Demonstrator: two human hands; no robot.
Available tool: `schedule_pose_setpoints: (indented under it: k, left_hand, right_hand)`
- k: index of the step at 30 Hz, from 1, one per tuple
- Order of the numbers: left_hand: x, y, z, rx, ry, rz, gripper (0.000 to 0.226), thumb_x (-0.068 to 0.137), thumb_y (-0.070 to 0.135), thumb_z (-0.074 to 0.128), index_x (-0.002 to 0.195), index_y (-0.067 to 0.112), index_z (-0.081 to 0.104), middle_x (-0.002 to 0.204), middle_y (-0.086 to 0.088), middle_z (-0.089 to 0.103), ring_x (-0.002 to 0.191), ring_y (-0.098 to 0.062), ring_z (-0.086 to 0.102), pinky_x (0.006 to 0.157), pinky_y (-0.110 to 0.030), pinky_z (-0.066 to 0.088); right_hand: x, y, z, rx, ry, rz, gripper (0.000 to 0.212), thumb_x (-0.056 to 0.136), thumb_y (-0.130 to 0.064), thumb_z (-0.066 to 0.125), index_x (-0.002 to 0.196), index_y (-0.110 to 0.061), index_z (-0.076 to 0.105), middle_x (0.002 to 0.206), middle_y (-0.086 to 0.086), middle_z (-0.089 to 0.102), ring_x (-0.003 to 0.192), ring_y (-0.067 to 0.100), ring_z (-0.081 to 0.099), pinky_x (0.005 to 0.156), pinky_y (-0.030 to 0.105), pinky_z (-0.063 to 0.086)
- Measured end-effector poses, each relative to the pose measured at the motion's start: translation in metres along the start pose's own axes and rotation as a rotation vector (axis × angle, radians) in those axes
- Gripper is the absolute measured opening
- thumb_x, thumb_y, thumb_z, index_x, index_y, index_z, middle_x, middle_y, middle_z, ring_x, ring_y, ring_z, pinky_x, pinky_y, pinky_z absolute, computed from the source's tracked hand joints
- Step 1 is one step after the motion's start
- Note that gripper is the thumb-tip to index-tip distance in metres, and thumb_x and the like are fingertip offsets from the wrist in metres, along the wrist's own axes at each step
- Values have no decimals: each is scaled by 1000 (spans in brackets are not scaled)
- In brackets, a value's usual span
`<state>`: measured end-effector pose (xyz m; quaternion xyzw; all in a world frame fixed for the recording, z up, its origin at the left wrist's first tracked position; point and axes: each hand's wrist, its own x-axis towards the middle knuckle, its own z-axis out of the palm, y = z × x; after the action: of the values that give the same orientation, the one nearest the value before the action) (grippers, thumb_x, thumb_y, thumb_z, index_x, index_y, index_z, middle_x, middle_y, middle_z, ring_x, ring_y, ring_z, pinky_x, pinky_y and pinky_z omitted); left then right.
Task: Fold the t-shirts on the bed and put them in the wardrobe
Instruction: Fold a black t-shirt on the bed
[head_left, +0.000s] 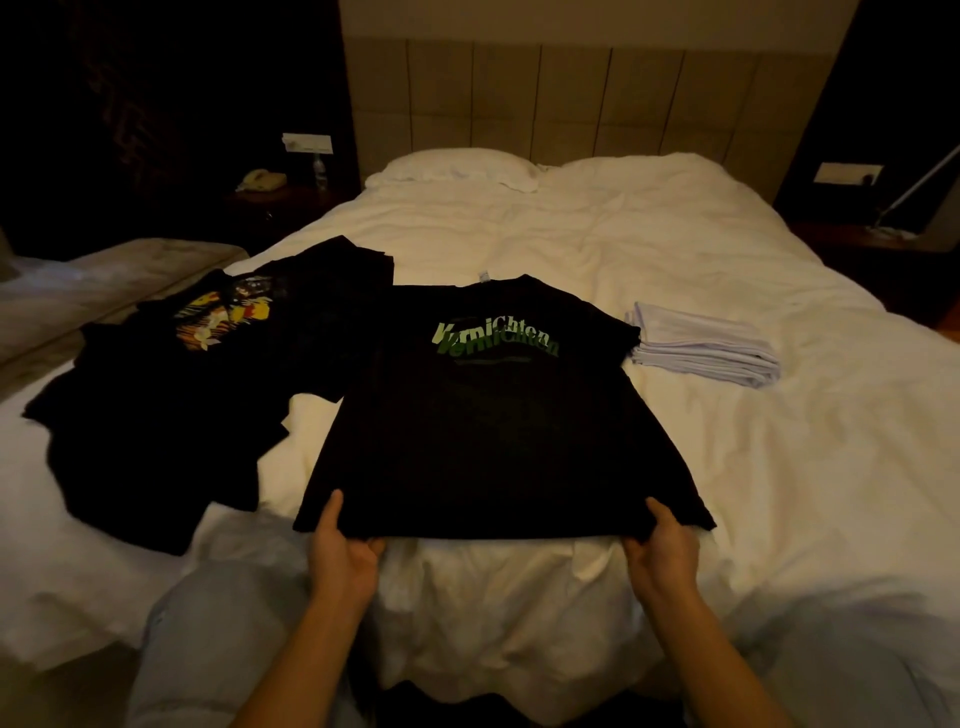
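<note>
A: The black shirt (498, 426) between the fingers (332, 512)?
B: Matt cloth, with a flat green print.
A: And under them?
B: The bed (649, 249) has soft, creased white cloth. Beyond the fingers, the headboard (571, 98) looks padded and matt.

White bed (675, 249) carrying shirts and pillows.
A black shirt (493, 415) with green lettering is lying spread flat near the foot edge, front up. To its left a dark pile (171, 395), seemingly several black shirts with one bright print showing, is sprawling toward the bed's left side. A folded pale stack (706, 345) is sitting just right of the spread shirt. Two white pillows (457, 166) are resting at the headboard.
</note>
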<state>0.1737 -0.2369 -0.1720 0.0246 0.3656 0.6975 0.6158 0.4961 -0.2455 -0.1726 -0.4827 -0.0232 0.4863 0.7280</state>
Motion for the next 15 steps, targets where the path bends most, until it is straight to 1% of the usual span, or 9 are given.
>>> schedule_pose_setpoints:
  k: [1,2,4,7,8,10,11,13,15]
  left_hand:
    - [-4,-3,1,2,-28,-18,28,98,27,53,124,17,59,121,-12,67,111,-31,63,81,-43,58]
    - [-7,-6,3,5,-60,-32,26,98,26,52,121,17,59,115,-11,69,107,-30,64,78,-41,60]
    - [-14,-15,9,25,-95,-64,26,99,23,51,122,16,59,106,-10,73,101,-29,67,73,-37,62]
    - [-16,-26,17,115,-86,-69,31,97,14,56,127,13,55,116,-14,67,106,-31,64,73,-39,61]
    - [-15,-28,18,135,-66,-57,34,97,11,55,131,11,52,119,-15,64,105,-31,63,70,-39,62]
    - [-11,-27,17,135,-30,-19,41,99,9,52,139,10,44,119,-15,60,100,-31,63,64,-39,62]
    - [-10,-26,16,129,-21,0,41,101,9,49,141,10,42,120,-15,60,99,-31,62,63,-39,62]
    - [-12,-24,11,144,-28,16,40,102,9,46,142,9,41,126,-17,58,100,-32,62,63,-38,62]
    - [-14,-25,6,180,-20,-8,39,103,9,45,141,7,41,128,-20,56,96,-32,63,59,-36,61]
  right_hand:
    - [-3,0,0,-22,-9,-16,35,96,-2,55,131,-3,52,118,9,55,85,10,59,51,17,51]
    - [-3,2,-2,-45,-34,-22,35,96,-6,57,130,-3,51,115,8,58,87,13,59,51,18,53]
    - [-10,4,1,-127,-84,12,27,96,-12,59,122,-3,53,104,6,61,85,15,61,54,18,56]
    - [-13,12,1,-159,-111,15,43,92,-4,62,133,-4,49,121,9,59,102,24,62,58,26,58]
    - [-14,13,0,-143,-129,20,38,93,-3,60,130,-6,51,120,9,60,103,26,62,58,28,59]
    - [-22,11,3,-190,-143,-39,17,96,-1,55,109,-10,58,108,8,62,94,24,63,57,27,59]
    - [-24,11,3,-243,-139,-86,12,96,-2,55,100,-12,60,103,9,63,91,23,63,57,26,59]
    - [-25,14,-1,-320,-139,-136,11,95,-3,57,91,-12,60,99,12,63,89,26,64,60,27,59]
    - [-26,19,-7,-401,-133,-131,9,93,-4,60,89,-12,59,98,14,62,93,34,65,71,39,61]
